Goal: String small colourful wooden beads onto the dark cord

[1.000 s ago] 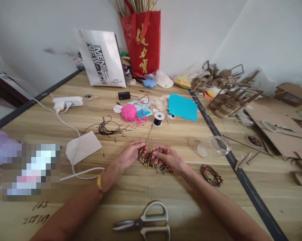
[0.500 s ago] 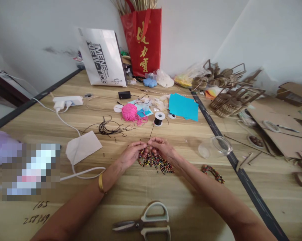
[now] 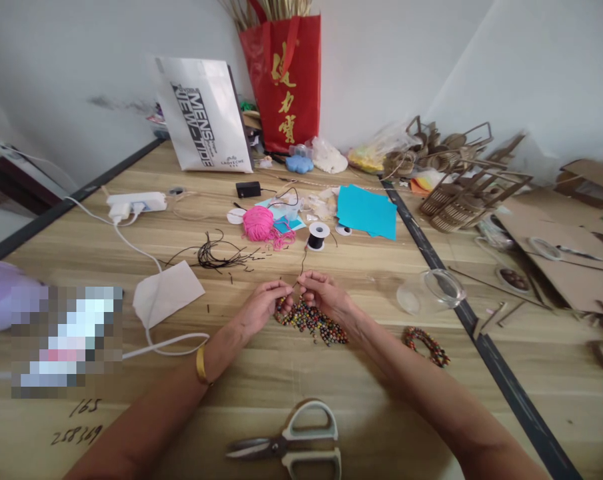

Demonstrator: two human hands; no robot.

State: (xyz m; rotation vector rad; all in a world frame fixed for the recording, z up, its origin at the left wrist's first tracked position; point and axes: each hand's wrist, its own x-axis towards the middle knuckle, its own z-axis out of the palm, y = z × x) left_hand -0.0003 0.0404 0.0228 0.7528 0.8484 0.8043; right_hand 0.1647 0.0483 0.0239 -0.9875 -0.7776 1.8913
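A thin black cord (image 3: pixel 303 264) runs from a white spool (image 3: pixel 319 230) wound with black cord down to my hands. My left hand (image 3: pixel 265 304), below a gold bangle, pinches the cord between thumb and forefinger. Close beside it, my right hand (image 3: pixel 326 293) pinches the same cord, with a short stretch showing between the fingertips. Loose multicoloured beads (image 3: pixel 319 325) lie in a pile under and in front of both hands. Some beads by the left fingers are partly hidden, so I cannot tell whether they are strung.
White-handled scissors (image 3: pixel 286 443) lie near the front edge. Right of my forearm is a beaded bracelet (image 3: pixel 425 347), with a clear plastic jar (image 3: pixel 429 293) behind it. Pink yarn (image 3: pixel 258 223), black cord pieces (image 3: pixel 221 253) and blue sheets (image 3: pixel 366 212) lie farther back. A white cable (image 3: pixel 154 273) crosses the left side.
My fingertips have moved slightly apart, exposing cord between them. The cord from the spool was taut and straight; now it hangs slacker and bent.
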